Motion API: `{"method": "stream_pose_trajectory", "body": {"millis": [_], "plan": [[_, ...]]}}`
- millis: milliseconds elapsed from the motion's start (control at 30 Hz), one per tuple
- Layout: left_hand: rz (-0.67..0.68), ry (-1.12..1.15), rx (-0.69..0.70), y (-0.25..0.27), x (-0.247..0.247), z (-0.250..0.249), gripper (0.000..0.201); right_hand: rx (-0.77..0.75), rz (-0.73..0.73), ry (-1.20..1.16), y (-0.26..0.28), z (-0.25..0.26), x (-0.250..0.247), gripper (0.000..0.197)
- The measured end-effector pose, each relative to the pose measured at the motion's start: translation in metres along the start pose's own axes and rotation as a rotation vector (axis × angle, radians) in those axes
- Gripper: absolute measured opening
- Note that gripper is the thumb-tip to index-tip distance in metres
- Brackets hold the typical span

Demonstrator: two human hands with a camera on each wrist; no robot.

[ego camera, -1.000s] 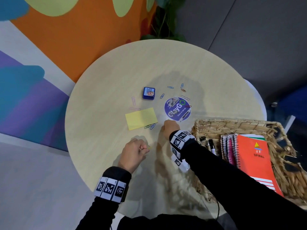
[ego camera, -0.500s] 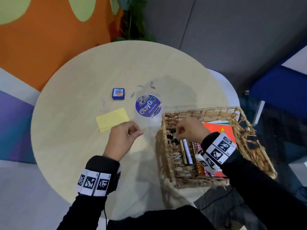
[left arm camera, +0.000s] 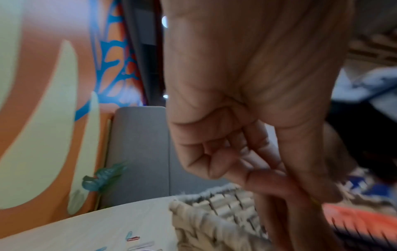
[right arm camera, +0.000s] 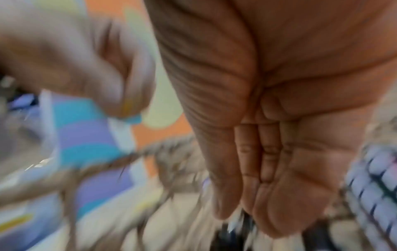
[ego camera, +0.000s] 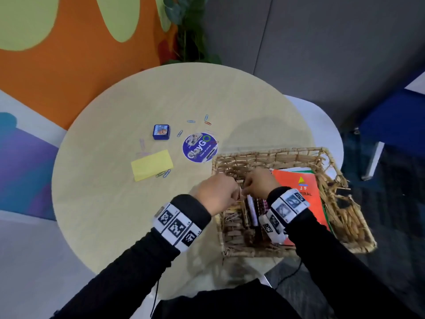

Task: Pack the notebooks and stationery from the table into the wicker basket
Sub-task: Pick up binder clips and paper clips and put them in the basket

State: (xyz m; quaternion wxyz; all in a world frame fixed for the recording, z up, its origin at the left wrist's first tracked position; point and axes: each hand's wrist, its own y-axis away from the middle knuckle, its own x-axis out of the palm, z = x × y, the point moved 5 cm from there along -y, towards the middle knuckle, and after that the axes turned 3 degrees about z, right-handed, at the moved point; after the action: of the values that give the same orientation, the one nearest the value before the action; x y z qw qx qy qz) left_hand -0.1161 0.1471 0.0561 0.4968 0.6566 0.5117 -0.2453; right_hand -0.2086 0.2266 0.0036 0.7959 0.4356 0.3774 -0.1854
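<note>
The wicker basket stands at the table's right edge, with an orange spiral notebook, a pen and a paper clip inside. Both hands hover over its left part, almost touching. My left hand pinches a small yellow paper clip between thumb and forefinger, just above the rim. My right hand points its straight, close-set fingers down into the basket; a pale blur sits at their tips. A yellow sticky pad, a small blue box and several paper clips lie on the table.
A round blue printed disc lies just left of the basket's far corner. The round wooden table ends close behind the basket, which overhangs toward a dark floor. A potted plant stands beyond the far edge.
The left hand has carried its clip from the table's front to the basket rim. The right hand, which went into the basket half a second ago, stays inside it. The head view swung right.
</note>
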Motion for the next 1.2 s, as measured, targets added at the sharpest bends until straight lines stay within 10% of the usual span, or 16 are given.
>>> {"method": "stream_pose_trajectory", "body": {"millis": [400, 500, 633, 833, 1200], "plan": [[0.636, -0.511, 0.025, -0.052, 0.061, -0.038, 0.039, 0.023, -0.353, -0.369, 0.059, -0.065, -0.048, 0.02], [0.567, -0.33, -0.065, -0.049, 0.048, -0.032, 0.011, 0.034, -0.334, -0.395, 0.065, -0.065, -0.044, 0.033], [0.136, 0.149, 0.019, -0.031, -0.012, -0.01, 0.019, -0.041, -0.354, -0.516, 0.076, -0.042, -0.056, 0.023], [-0.46, 0.503, -0.346, 0.023, -0.04, 0.153, 0.011, -0.278, -0.301, -0.831, 0.084, 0.067, -0.06, 0.012], [-0.285, 0.369, -0.366, -0.003, 0.021, 0.252, 0.015, -0.115, -0.168, -0.354, -0.046, 0.174, 0.056, 0.019]]}}
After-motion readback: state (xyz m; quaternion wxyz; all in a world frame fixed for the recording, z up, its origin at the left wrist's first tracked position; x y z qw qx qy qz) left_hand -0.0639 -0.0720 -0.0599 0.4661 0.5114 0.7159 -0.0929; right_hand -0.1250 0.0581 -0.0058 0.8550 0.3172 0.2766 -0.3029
